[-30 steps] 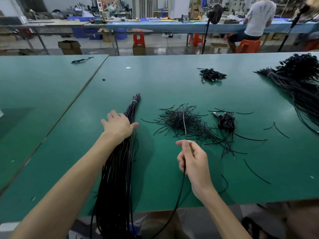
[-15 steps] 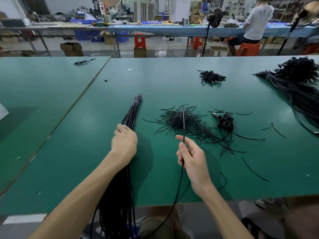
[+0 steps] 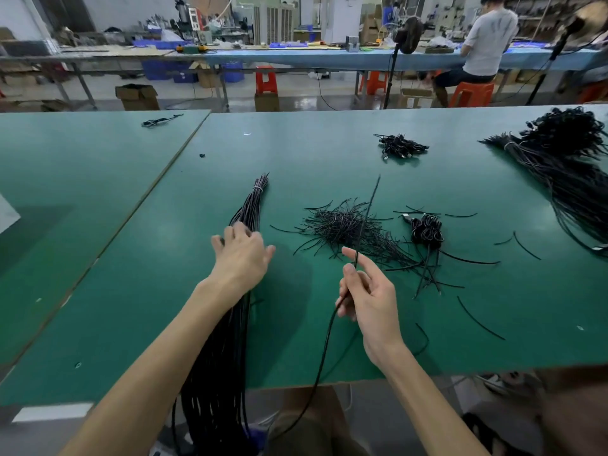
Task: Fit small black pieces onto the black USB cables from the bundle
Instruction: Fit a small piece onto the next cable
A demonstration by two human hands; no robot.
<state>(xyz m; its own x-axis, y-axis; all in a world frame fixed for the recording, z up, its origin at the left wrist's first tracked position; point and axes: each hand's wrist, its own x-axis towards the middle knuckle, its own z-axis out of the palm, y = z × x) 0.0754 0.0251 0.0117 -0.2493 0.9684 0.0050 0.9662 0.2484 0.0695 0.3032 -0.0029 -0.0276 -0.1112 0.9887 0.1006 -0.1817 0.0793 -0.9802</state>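
Observation:
A long bundle of black USB cables (image 3: 253, 202), tied near its far end, lies on the green table (image 3: 148, 291) and hangs over the front edge. My left hand (image 3: 241, 255) rests on the bundle with fingers spread. My right hand (image 3: 365, 297) pinches a single black cable (image 3: 368, 212) between thumb and forefinger; its end points up and away, and its length trails down past the table edge. Beyond that hand lies a heap of small thin black pieces (image 3: 345, 228).
A small coil of black cables (image 3: 426, 230) lies right of the heap, with loose black pieces around it. Another cable cluster (image 3: 399, 146) sits farther back, and a big cable pile (image 3: 566, 166) at the right. A person sits at a far bench.
My right hand has pulled the single cable further out, so its end stands higher. My left hand shifted up the bundle and spread its fingers.

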